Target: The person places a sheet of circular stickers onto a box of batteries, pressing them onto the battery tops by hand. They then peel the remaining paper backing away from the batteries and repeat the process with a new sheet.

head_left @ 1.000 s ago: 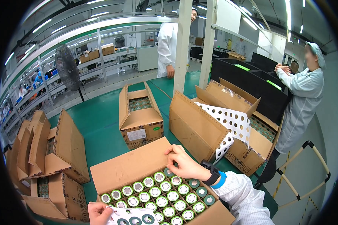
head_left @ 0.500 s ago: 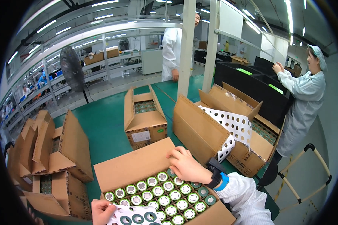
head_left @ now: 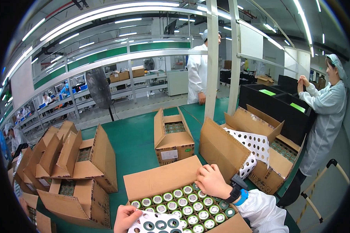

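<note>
An open cardboard box (head_left: 163, 175) in front of me holds rows of cylindrical battery cells (head_left: 193, 198) with bright green rims and silver tops, set in a cardboard grid. Some cells along the right side have dark green ring covers on top. Between the thumb and fingers of my left hand (head_left: 126, 218) is the edge of a white perforated sheet (head_left: 146, 216). Dark green rings stick to this sheet, which covers the box's near left part. My right hand (head_left: 212, 181) is over the far right cells, its fingers bent and pinched together; what they hold is hidden.
Open cartons (head_left: 101, 163) are stacked at left. Another carton of cells (head_left: 175, 152) stands beyond my box on the green table (head_left: 134, 143). At right, a perforated white sheet (head_left: 249, 143) drapes over cartons. Two people in white coats stand near a post (head_left: 212, 66) and a black bin (head_left: 260, 101).
My view has turned left and up, so everything sits farther right and lower. Both hands keep about the same places over the box, the left still holding the sheet.
</note>
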### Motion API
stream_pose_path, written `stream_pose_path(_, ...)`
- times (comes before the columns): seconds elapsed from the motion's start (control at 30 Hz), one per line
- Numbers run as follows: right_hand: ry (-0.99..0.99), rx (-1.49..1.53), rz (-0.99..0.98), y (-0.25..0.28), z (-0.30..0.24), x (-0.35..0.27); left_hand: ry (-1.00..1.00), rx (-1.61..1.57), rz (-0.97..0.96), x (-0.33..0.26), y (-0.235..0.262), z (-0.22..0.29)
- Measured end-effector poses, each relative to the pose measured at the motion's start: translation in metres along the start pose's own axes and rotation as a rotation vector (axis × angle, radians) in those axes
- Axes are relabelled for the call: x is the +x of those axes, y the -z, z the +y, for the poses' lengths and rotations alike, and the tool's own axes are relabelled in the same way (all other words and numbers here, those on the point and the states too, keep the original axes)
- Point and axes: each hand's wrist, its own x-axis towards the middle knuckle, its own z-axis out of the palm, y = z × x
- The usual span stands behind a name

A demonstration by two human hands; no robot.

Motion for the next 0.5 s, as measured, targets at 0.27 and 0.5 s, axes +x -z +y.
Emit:
stream_pose_path(0.27, 0.057, -0.099, 0.019, 0.004, -0.005, 0.003, -0.023, 0.038, 0.001, 0.0, 0.001, -0.001)
stream_pose_path(0.5, 0.067, 0.128, 0.168, 0.003, -0.007, 0.001, 0.013, -0.011, 0.014, -0.012, -0.016, 0.041)
